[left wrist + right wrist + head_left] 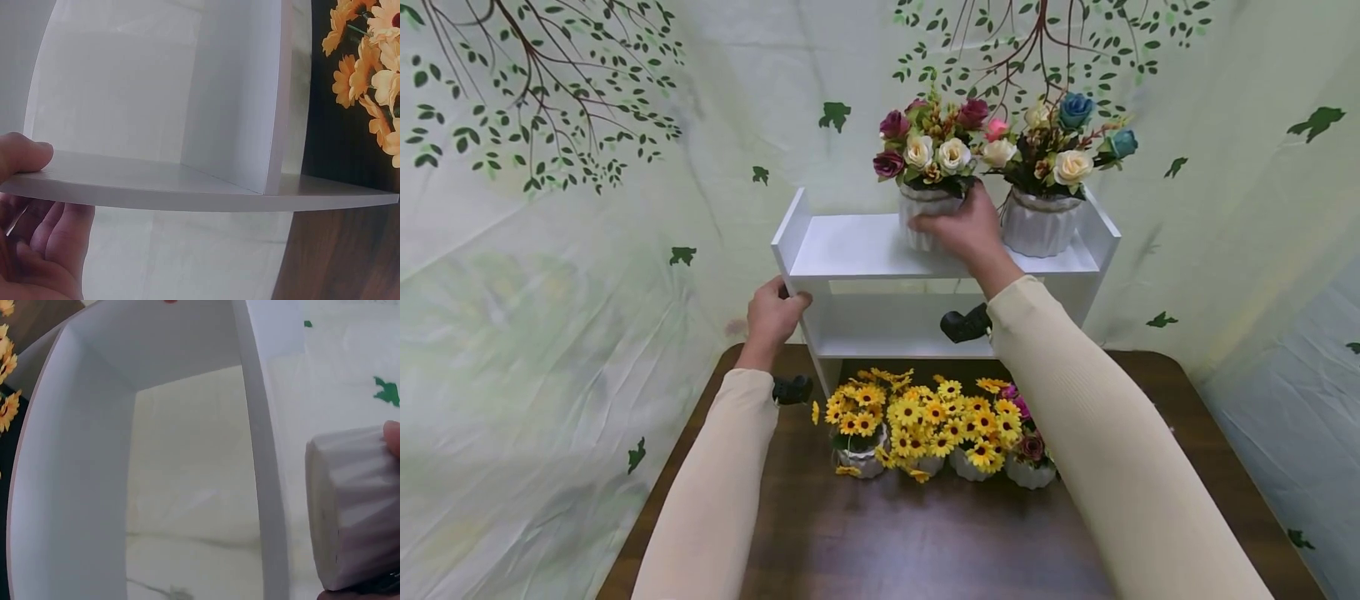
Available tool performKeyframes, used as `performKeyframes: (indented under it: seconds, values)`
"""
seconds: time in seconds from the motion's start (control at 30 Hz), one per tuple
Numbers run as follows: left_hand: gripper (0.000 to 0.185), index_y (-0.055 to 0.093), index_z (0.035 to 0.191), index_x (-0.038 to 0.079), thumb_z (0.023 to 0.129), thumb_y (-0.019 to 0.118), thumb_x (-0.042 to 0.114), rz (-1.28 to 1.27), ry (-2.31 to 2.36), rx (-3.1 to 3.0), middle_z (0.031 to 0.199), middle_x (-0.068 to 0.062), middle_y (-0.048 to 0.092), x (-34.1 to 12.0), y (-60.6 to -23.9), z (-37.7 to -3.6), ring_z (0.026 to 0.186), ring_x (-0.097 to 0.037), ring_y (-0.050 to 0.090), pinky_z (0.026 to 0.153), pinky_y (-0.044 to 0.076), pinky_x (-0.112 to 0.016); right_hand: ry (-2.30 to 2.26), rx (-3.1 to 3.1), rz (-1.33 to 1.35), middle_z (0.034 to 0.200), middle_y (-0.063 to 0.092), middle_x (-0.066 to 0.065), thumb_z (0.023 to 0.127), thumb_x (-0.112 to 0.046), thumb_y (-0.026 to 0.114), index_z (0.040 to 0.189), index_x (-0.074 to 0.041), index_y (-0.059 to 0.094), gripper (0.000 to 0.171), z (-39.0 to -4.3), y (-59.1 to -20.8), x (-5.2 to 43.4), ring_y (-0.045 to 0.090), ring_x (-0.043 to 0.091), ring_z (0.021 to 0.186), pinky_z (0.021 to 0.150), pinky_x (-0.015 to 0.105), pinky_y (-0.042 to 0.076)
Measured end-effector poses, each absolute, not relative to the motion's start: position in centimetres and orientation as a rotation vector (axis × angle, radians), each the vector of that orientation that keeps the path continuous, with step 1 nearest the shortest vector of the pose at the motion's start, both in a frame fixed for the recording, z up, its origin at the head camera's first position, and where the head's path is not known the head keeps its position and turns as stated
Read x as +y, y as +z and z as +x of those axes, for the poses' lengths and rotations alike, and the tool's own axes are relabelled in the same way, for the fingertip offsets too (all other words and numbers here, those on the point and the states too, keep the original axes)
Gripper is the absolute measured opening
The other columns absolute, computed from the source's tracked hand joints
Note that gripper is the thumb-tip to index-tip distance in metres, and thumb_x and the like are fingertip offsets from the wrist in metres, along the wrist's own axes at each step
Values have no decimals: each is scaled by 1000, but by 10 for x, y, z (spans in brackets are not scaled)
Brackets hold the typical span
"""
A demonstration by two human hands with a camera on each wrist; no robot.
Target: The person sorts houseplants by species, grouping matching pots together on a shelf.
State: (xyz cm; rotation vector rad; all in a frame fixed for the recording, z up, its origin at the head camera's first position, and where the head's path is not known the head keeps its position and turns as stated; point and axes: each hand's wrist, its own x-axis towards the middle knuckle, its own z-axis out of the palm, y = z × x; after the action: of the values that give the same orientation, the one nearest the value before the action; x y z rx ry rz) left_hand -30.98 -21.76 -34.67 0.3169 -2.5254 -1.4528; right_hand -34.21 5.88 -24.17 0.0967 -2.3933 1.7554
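My right hand grips a white ribbed flowerpot of purple and cream artificial roses over the white shelf's top board. In the right wrist view the underside of that pot shows, with a gap between it and the board. My left hand pinches the shelf's left side panel, thumb on one face and fingers on the other. To the right of the held pot, a second white pot with blue, cream and pink roses stands on the top board.
Under the shelf's middle board, several white pots of yellow daisies line up on the dark wooden table. At their right end is a pot with magenta and dusky flowers. A leaf-printed cloth hangs behind.
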Motion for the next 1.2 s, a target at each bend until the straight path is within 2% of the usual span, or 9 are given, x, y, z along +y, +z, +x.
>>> performKeyframes:
  seconds: [0.27,0.6,0.8,0.93,1.03,1.1,1.2]
  values:
    - [50,56,138,6,90,58,19,319,-1457,-2527,139,-17,60,-215,-349,-312,123,-35,58,103,48,-52,1973,-2273,35,158,38,5,74,-8,83,154,-14,30,96,-348,-254,68,35,19,147,121,28,27]
    - [51,56,138,6,89,57,20,327,-1442,-2542,139,-17,60,-211,-352,-311,122,-35,58,102,48,-51,1989,-2249,51,159,37,7,75,-7,83,154,-14,29,96,-351,-269,75,32,22,149,123,32,23]
    - [52,54,140,7,90,58,21,336,-1444,-2551,141,-17,58,-214,-351,-312,125,-36,57,104,47,-52,1765,-2369,98,161,33,10,76,-18,84,156,-11,24,100,-350,-270,76,28,24,151,125,35,19]
    - [54,52,142,6,91,58,22,338,-1451,-2560,143,-17,56,-217,-349,-314,127,-35,56,106,47,-52,1553,-2516,109,162,29,16,79,-27,80,157,-6,17,102,-337,-268,79,27,30,151,124,41,23]
    - [53,53,141,6,90,59,22,328,-1439,-2555,142,-18,57,-218,-347,-315,126,-35,57,105,47,-52,1417,-2579,179,163,25,17,84,-28,74,158,-4,12,100,-319,-269,86,26,34,151,123,45,25]
    - [53,53,140,5,90,58,21,320,-1432,-2550,141,-18,58,-218,-347,-316,125,-35,57,105,47,-52,1344,-2535,274,162,28,18,86,-26,72,157,-3,16,93,-302,-275,95,29,34,149,122,47,27]
    - [53,53,140,4,90,58,22,316,-1444,-2546,140,-19,59,-217,-348,-314,125,-36,57,105,48,-52,1233,-2387,452,154,41,20,88,-17,71,151,0,34,75,-272,-293,115,39,35,143,119,48,32]
